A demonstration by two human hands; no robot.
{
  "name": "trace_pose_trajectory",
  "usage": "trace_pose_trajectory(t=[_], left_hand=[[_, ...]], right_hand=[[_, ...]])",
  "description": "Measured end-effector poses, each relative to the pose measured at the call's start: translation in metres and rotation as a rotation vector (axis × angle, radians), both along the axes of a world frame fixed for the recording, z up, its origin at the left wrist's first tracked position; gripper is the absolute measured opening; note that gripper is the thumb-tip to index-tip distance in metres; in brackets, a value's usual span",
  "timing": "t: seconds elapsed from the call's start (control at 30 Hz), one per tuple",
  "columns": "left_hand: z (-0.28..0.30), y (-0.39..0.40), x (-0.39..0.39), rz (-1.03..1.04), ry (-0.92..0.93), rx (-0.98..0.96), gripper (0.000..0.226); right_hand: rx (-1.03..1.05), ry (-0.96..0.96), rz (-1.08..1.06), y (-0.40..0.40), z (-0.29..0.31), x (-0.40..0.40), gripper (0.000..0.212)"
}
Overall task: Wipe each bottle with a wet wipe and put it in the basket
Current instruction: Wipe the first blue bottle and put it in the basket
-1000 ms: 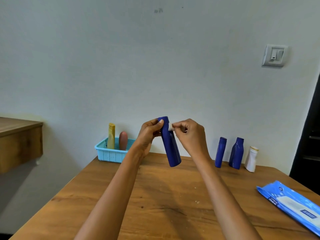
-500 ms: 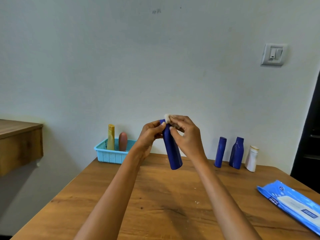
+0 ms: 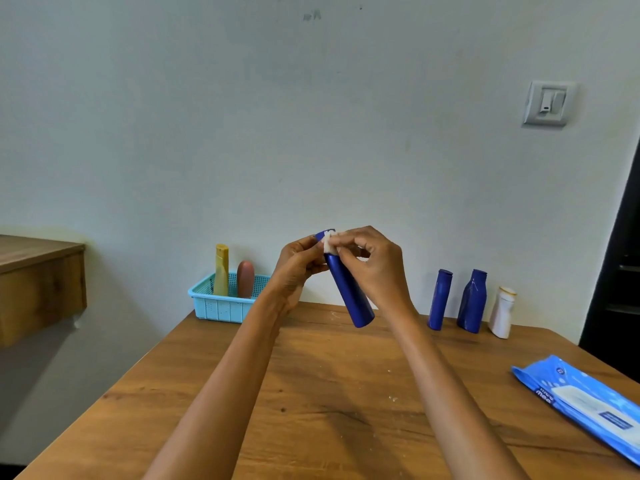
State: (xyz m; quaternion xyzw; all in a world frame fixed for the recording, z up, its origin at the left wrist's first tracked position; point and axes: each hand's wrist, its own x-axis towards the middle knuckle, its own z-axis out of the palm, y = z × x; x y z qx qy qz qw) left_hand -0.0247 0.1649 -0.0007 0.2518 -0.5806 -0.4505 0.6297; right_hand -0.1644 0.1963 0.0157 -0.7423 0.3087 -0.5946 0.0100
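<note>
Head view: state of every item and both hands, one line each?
held blue bottle: off the table, tilted
wet wipe: bunched against its top end
left hand: grips the bottle's upper part
right hand: pinches the wipe
yellow bottle: upright in basket
pink bottle: upright in basket
basket: on table
slim blue bottle: upright on table
wide blue bottle: upright on table
white bottle: upright on table
wipes pack: flat on table

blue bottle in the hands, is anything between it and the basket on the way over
Nothing visible blocks it. The blue bottle is held above the table, and the turquoise basket sits to its left at the far edge. The left hand holding it is on that side. A yellow bottle and a reddish-brown bottle already stand inside.
</note>
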Motion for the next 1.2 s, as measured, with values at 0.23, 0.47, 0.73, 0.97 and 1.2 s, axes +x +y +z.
trace_pose_trajectory(t=[0.23,0.47,0.73,0.97,1.2], left_hand=[[-0.002,-0.001,0.005,0.022,0.051,0.017,0.014],[-0.001,-0.002,0.005,0.057,0.002,-0.018,0.014],[-0.003,-0.003,0.009,0.035,0.095,-0.001,0.015],[-0.003,0.003,0.005,-0.023,0.158,-0.034,0.018],[-0.006,0.004,0.012,0.037,0.186,-0.031,0.017]], right_hand=[[0.154,0.039,-0.077,-0.007,-0.007,-0.007,0.006],[-0.052,0.232,-0.040,-0.003,-0.005,0.003,0.008],[0.166,0.173,-0.081,-0.008,-0.009,-0.011,0.004],[0.104,0.116,0.100,0.002,-0.003,0.000,0.020],[0.237,0.055,0.026,-0.009,-0.015,-0.011,0.016]])
